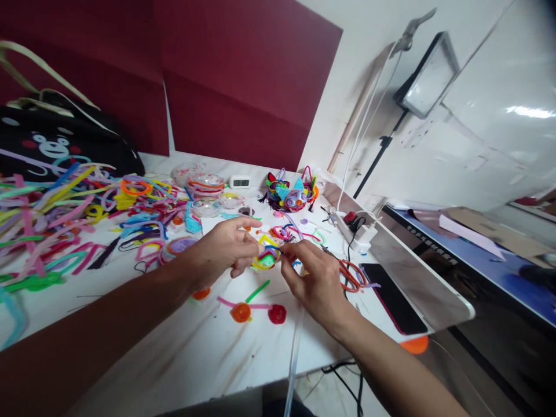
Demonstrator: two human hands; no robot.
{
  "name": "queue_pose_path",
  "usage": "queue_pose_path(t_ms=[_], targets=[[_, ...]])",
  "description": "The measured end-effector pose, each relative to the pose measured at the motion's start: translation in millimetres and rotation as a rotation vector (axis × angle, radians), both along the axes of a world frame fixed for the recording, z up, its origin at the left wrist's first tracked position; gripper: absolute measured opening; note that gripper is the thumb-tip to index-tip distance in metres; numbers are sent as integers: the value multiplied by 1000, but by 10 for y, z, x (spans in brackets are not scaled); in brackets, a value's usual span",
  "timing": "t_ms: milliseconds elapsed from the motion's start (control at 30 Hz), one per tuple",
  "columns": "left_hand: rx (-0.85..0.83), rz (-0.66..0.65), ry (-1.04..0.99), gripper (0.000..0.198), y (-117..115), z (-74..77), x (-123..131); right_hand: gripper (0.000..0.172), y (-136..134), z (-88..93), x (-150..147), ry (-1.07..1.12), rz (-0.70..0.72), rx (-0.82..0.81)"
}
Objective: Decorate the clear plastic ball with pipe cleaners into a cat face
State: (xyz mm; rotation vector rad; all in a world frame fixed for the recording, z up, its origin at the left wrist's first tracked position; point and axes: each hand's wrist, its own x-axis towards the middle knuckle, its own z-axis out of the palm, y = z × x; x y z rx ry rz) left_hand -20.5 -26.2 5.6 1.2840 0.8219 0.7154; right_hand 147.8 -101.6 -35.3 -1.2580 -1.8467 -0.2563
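Holding a small multicoloured pipe-cleaner piece [266, 259] between both hands, just above the white table [174, 347]. Gripping its left side with the left hand [226, 246], forefinger stretched out; pinching a blue strand [278, 250] at its right edge with the right hand [315, 281] (both equally near).

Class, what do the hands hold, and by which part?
A small multicoloured pipe-cleaner coil: left hand pinches its left edge, right hand its right edge.

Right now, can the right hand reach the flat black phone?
Probably yes: the flat black phone lies close beside the right hand, only low orange pipe-cleaner loops between, though that hand pinches a small colourful pipe-cleaner bundle.
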Motion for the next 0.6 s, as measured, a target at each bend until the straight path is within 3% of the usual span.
queue_pose_path(t_ms=[600], targets=[[-59,16,-13,63,2,9,-5,21,9,-38,-2,-218,-41,179]])
